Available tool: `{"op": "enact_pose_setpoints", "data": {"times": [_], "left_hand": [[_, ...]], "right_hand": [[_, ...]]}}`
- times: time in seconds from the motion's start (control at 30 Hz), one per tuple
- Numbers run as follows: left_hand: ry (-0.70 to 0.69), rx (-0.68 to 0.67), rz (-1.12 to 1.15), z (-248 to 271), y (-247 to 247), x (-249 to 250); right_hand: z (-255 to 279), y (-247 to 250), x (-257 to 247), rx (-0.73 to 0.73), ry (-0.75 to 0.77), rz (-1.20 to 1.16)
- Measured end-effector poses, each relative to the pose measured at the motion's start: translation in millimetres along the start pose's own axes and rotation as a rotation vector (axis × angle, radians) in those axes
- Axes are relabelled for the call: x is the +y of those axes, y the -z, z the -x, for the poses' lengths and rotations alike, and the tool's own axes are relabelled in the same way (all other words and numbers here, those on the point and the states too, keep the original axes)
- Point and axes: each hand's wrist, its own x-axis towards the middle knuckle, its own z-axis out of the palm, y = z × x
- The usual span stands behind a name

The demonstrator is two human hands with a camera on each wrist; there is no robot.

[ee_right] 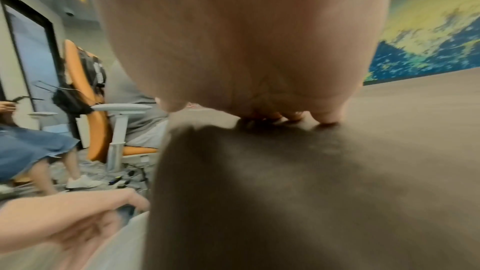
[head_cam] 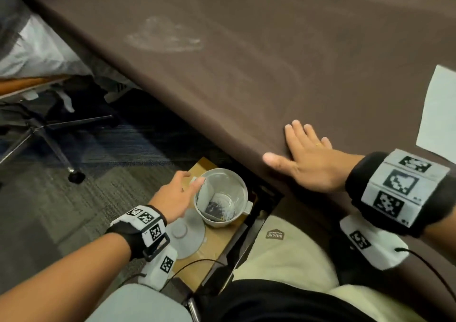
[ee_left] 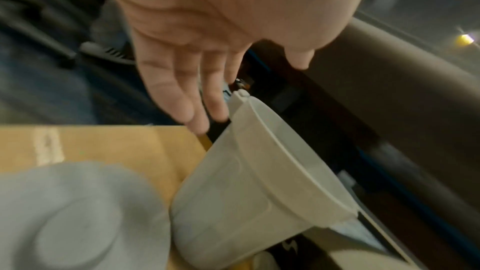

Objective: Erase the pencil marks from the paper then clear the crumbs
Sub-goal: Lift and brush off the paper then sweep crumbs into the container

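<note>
Item: my right hand, flat and spread on the table edge, holding nothing. My left hand, fingers relaxed, empty, beside the bin below. Paper lies far right. Advice: bring bin under edge, sweep slowly.

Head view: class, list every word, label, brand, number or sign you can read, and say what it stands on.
Brown patch on the cream cloth: two lines of letters seen upside down, too blurred to read for sure.
Wristband of the left hand: black-and-white code squares, no words.
Wristband of the right hand: code squares; tiny marks beside them, too small to read.
Paper: no legible writing.
</note>
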Motion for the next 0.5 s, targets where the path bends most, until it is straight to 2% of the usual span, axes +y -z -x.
{"op": "enact_pose_setpoints", "data": {"times": [0.1,0.2,0.27,0.4,0.5], "left_hand": [[0.025,-0.065,-0.169,-11,-11,5],[0.022,-0.074,-0.181,-18,-15,10],[0.011,-0.097,-0.175,-21,-14,14],[-0.046,-0.162,-0.201,-23,-6,31],[-0.101,-0.19,-0.181,-23,-2,48]], "right_hand": [[11,-16,-10,-0.031,0.122,0.045],[18,-9,-5,-0.092,0.219,-0.029],[20,6,4,-0.076,0.251,-0.123],[1,38,21,0.109,0.164,-0.085],[-17,46,26,0.084,0.047,0.019]]}}
